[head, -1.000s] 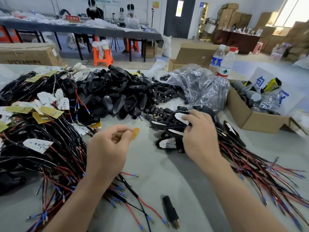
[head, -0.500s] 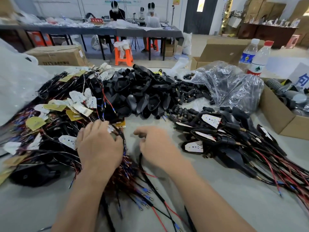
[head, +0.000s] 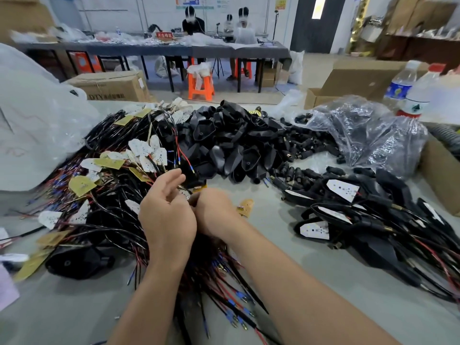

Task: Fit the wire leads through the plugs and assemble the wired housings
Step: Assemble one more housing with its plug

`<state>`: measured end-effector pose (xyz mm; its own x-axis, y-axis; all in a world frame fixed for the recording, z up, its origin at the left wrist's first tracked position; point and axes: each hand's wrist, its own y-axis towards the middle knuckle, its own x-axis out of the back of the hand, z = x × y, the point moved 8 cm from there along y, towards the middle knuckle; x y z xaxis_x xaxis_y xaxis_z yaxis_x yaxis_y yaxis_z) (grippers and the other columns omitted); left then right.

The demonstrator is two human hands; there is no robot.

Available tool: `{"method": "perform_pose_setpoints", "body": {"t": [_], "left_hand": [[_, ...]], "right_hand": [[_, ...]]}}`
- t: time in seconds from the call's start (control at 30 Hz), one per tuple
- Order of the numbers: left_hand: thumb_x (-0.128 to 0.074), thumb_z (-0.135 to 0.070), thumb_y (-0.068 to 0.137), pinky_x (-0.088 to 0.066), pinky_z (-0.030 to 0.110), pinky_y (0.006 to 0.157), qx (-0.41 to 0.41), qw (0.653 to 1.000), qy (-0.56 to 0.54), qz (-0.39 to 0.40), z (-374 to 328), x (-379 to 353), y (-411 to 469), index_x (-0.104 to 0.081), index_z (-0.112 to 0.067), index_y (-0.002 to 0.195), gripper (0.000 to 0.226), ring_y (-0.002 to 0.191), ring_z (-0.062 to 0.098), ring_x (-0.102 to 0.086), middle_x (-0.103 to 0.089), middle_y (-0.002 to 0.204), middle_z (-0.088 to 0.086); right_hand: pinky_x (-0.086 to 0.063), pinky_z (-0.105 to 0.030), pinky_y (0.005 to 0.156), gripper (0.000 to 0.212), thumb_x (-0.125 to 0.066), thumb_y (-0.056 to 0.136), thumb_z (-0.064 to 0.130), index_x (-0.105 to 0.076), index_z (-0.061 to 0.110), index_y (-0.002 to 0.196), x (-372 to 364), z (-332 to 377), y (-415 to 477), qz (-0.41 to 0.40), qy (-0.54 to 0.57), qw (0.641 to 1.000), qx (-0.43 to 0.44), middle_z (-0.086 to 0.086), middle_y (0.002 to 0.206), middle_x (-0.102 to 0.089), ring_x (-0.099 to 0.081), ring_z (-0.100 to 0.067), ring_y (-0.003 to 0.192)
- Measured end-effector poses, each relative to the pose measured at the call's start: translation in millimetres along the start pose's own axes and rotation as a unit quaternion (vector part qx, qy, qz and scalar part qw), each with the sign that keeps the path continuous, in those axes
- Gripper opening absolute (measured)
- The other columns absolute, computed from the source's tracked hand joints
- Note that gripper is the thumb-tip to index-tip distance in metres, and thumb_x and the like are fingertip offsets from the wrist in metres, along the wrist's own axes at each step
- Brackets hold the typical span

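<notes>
While the left hand point(head: 166, 215) hovers with its fingers point(head: 174, 176) loosely bent and apart, gripping nothing I can make out, the right hand point(head: 216, 212) sits close against it. The right fingertips are tucked under and hidden, so I cannot tell whether they hold a lead. The wire leads point(head: 112, 220) lie tangled under and beyond the left fingers. The empty housings point(head: 224, 145) are heaped beyond both sets of fingertips, with the plugs point(head: 298, 150) further off past the right hand. The danger, I'd say, is tugging one lead out of that knot. It could drag its neighbours along, snag a white board point(head: 146, 148) or strain a blue-sleeved tip point(head: 231, 302). A careless knuckle might also sweep away the small tan board point(head: 245, 207) just outside the right hand.
</notes>
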<state>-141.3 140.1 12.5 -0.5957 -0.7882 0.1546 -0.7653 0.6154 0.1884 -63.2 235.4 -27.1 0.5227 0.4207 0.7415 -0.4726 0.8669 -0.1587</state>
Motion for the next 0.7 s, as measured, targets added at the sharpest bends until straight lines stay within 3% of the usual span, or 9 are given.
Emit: {"method": "perform_pose_setpoints", "body": {"t": [0.07,0.17,0.27,0.3,0.37,0.43,0.5,0.63,0.7], "left_hand": [[-0.052,0.002,0.086,-0.054,0.054,0.101,-0.003,1.0,0.016,0.0,-0.6,1.1,0.1,-0.07,-0.033,0.124,0.055,0.105,0.034,-0.069,-0.072,0.111,-0.023],[-0.049,0.004,0.084,-0.053,0.054,0.1,-0.007,1.0,0.019,0.0,-1.0,1.5,0.0,-0.066,-0.033,0.129,0.06,0.107,0.039,-0.067,-0.07,0.113,-0.025],[-0.046,0.01,0.08,-0.053,0.029,0.104,-0.003,1.0,-0.002,-0.009,-1.2,-1.2,-2.4,-0.065,-0.029,0.133,0.068,0.114,0.014,-0.067,-0.07,0.116,-0.02],[-0.044,0.012,0.079,-0.05,0.017,0.101,-0.004,1.0,-0.009,-0.007,-1.4,-2.4,-3.3,-0.065,-0.027,0.134,0.07,0.117,0.005,-0.064,-0.071,0.118,-0.018],[-0.044,0.012,0.078,-0.043,0.01,0.099,-0.009,1.0,-0.005,0.003,0.8,-4.5,-3.8,-0.063,-0.027,0.136,0.073,0.118,-0.003,-0.06,-0.069,0.122,-0.016],[-0.048,0.007,0.082,-0.04,0.005,0.093,-0.016,1.0,0.018,0.015,3.0,-7.3,-3.2,-0.06,-0.031,0.138,0.069,0.108,-0.014,-0.058,-0.067,0.125,-0.018],[-0.055,-0.003,0.089,-0.037,-0.002,0.078,-0.032,0.998,0.053,0.02,1.7,-10.6,-3.7,-0.057,-0.034,0.14,0.059,0.096,-0.021,-0.055,-0.065,0.129,-0.019],[-0.057,-0.026,0.096,-0.03,0.004,0.086,-0.069,0.991,0.1,0.056,-5.8,-20.9,-10.7,-0.051,-0.037,0.145,0.051,0.107,-0.01,-0.055,-0.063,0.134,-0.02],[-0.054,-0.039,0.095,-0.035,-0.001,0.081,-0.102,0.986,0.09,0.097,-13.1,-28.0,-18.9,-0.054,-0.044,0.138,0.044,0.097,-0.014,-0.059,-0.069,0.118,-0.027]], "right_hand": [[-0.05,-0.032,0.069,0.019,-0.06,0.089,0.027,-0.069,0.021,0.074,12.1,-4.8,-0.9,-0.045,0.028,0.998,-0.02,-0.006,0.082,-0.072,-0.066,-0.032,0.083],[-0.055,-0.034,0.078,0.017,-0.062,0.093,0.029,-0.076,0.019,0.094,12.3,-5.6,-2.4,-0.024,0.051,0.998,-0.01,-0.009,0.095,-0.075,-0.068,-0.03,0.092],[-0.053,-0.037,0.081,0.028,-0.059,0.097,0.031,-0.074,0.011,0.11,-2.0,0.2,-2.5,0.048,0.043,0.998,-0.019,-0.013,0.107,-0.074,-0.067,-0.033,0.1],[-0.053,-0.037,0.083,0.028,-0.06,0.097,0.029,-0.073,0.01,0.113,-2.4,1.6,-2.6,0.051,0.053,0.997,-0.021,-0.013,0.11,-0.073,-0.066,-0.033,0.103],[-0.055,-0.034,0.082,0.019,-0.067,0.093,0.026,-0.078,0.015,0.106,5.5,-3.6,-3.7,0.015,0.12,0.992,-0.033,-0.005,0.102,-0.075,-0.067,-0.025,0.097],[-0.055,-0.03,0.07,0.006,-0.078,0.083,0.019,-0.078,0.024,0.079,16.9,-19.2,-10.5,-0.044,0.237,0.968,-0.064,0.003,0.079,-0.073,-0.065,-0.016,0.076],[-0.052,-0.03,0.062,0.015,-0.082,0.078,0.015,-0.073,0.022,0.068,25.0,-30.6,-17.0,-0.07,0.317,0.942,-0.084,0.0,0.072,-0.073,-0.061,-0.015,0.066],[-0.04,-0.021,0.054,0.01,-0.076,0.085,0.008,-0.072,0.014,0.078,66.2,-29.1,-25.0,-0.152,0.429,0.889,-0.039,0.0,0.063,-0.067,-0.051,-0.008,0.051],[-0.038,-0.018,0.047,0.006,-0.069,0.092,0.005,-0.067,0.008,0.087,94.1,-21.7,-30.2,-0.195,0.501,0.843,0.012,-0.002,0.06,-0.065,-0.047,-0.006,0.044]]}}
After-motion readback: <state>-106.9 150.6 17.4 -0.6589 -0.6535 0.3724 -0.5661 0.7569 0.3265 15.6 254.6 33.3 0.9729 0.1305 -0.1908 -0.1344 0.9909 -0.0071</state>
